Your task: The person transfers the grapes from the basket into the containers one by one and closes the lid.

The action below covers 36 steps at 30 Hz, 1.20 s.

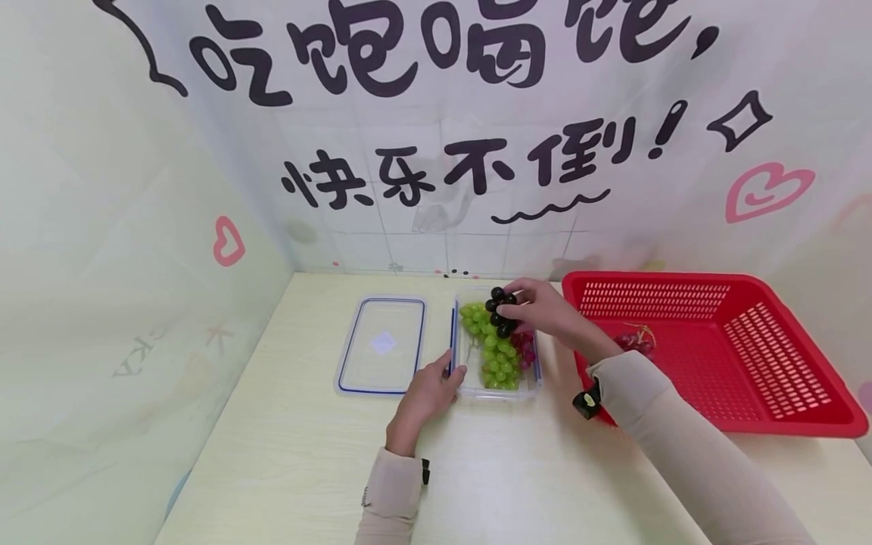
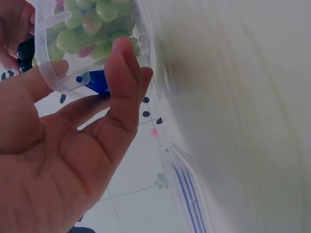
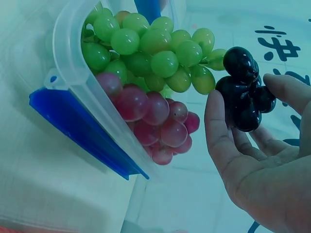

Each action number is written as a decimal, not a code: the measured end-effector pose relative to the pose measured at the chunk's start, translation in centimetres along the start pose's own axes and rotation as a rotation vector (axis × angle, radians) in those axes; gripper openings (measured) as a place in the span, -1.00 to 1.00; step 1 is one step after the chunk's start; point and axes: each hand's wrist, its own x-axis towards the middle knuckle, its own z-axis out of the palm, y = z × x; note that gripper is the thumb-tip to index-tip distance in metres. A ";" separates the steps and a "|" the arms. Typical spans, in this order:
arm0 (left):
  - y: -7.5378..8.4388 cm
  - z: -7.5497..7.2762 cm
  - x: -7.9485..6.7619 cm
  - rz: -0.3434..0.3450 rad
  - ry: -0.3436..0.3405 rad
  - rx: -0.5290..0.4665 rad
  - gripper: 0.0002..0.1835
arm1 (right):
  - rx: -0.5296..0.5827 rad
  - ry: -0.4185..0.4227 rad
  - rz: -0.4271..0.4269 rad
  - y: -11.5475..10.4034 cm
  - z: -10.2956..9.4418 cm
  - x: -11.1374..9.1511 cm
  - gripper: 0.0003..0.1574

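Observation:
A bunch of black grapes (image 1: 500,314) is held between the thumb and fingers of my right hand (image 1: 541,306), over the far part of a clear plastic food container (image 1: 493,394). The right wrist view shows the dark, shiny black grapes (image 3: 243,92) close up. Green grapes (image 1: 500,359) fill the middle of the container, and red grapes (image 1: 524,348) lie along its right side. My left hand (image 1: 429,390) grips the container's near left corner. In the left wrist view its fingers (image 2: 121,92) curl by a blue side latch (image 2: 97,81), with the thumb at the wall.
A clear lid with a blue seal (image 1: 381,345) lies flat on the table left of the container. To the right stands a red plastic basket (image 1: 715,284) with another bunch of reddish grapes (image 1: 635,343) inside. A printed sheet (image 1: 409,250) covers the wall behind.

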 end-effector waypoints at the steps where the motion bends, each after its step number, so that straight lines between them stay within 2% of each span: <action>1: 0.0 0.0 0.0 -0.002 0.000 -0.001 -0.30 | -0.002 -0.004 0.001 -0.1 0.1 0.0 -0.47; 12: -0.1 0.0 0.0 -0.003 -0.001 0.000 -0.30 | 0.024 -0.041 0.046 -0.1 1.9 0.4 -0.41; 21: 0.0 0.1 0.0 0.001 0.002 -0.007 -0.32 | 0.037 -0.074 0.012 0.3 3.2 0.9 -0.46; 28: 0.1 0.0 0.0 -0.006 -0.003 -0.007 -0.31 | -0.054 -0.021 0.003 0.2 3.3 1.4 -0.38; 32: 0.1 0.0 0.0 -0.010 -0.005 -0.006 -0.31 | -0.151 0.024 0.023 -0.1 3.3 1.5 -0.37; 36: 0.0 0.0 0.0 -0.016 -0.009 -0.011 -0.30 | -0.251 0.055 0.008 -0.2 3.3 1.6 -0.34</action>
